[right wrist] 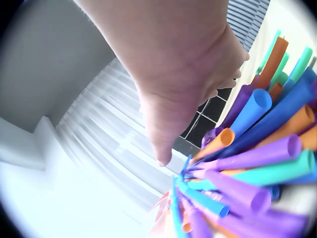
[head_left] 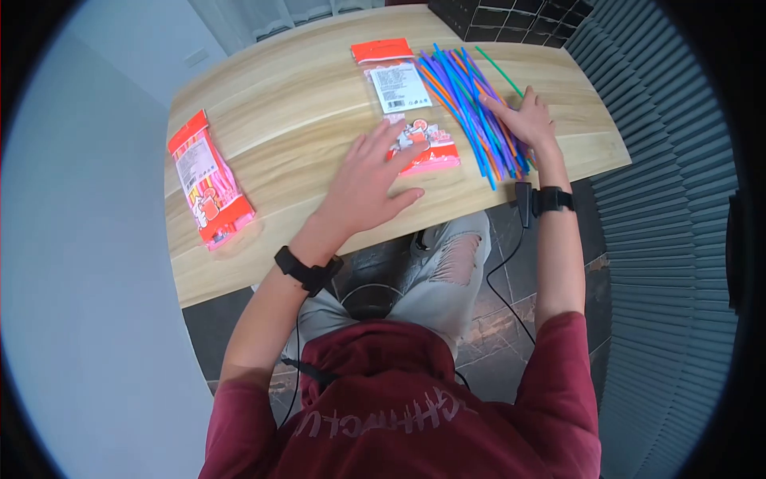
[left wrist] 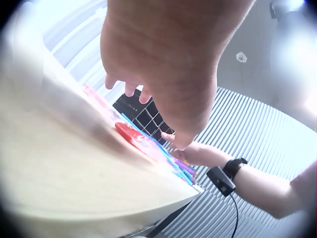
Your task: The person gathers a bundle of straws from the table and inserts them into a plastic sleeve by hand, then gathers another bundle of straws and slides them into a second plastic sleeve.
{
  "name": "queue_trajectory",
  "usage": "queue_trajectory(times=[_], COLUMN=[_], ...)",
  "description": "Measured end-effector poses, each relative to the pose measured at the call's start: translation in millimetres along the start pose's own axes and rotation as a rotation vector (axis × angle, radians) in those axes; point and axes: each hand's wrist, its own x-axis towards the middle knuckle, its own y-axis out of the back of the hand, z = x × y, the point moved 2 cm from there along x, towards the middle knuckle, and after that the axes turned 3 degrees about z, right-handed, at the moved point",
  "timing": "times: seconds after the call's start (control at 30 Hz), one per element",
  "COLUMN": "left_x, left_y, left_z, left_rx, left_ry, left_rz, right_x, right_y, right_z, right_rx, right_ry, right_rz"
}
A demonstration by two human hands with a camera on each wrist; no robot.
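Note:
A loose bundle of blue, purple, orange and green straws (head_left: 477,120) lies at the right of the wooden table; the right wrist view shows the straws' ends (right wrist: 257,158) close up. My right hand (head_left: 531,124) is at the bundle's right side, fingers relaxed, thumb over the straws. One green straw (head_left: 499,70) sticks out toward the back. My left hand (head_left: 367,180), fingers spread, is over the near left part of a red-and-clear packet (head_left: 400,86) with a white label; contact cannot be told. In the left wrist view, my left hand (left wrist: 163,74) appears above the packet (left wrist: 133,136).
Another red-topped packet with pink contents (head_left: 209,180) lies at the table's left. A black box with a grid pattern (head_left: 511,20) stands at the back right. The table's front edge (head_left: 279,270) runs before the person's legs, and a grey ribbed surface (head_left: 638,199) is at the right.

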Motion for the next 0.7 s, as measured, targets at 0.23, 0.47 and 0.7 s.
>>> queue_trajectory(times=[0.23, 0.47, 0.7], left_x=[-18.4, -41.1, -51.8], left_y=[-7.4, 35.5, 49.5], left_z=[-7.5, 7.5, -5.5], left_rx=[0.184, 0.277, 0.226], left_ry=[0.065, 0.137, 0.287], left_rz=[-0.091, -0.101, -0.020], right_x=[33.3, 13.2, 12.7], right_y=[3.9, -1.7, -10.0], right_z=[-2.4, -37.0, -58.3], right_rx=[0.072, -0.018, 0.013], right_ry=[-0.158, -0.020, 0.025], right_rz=[-0.283, -0.413, -0.417])
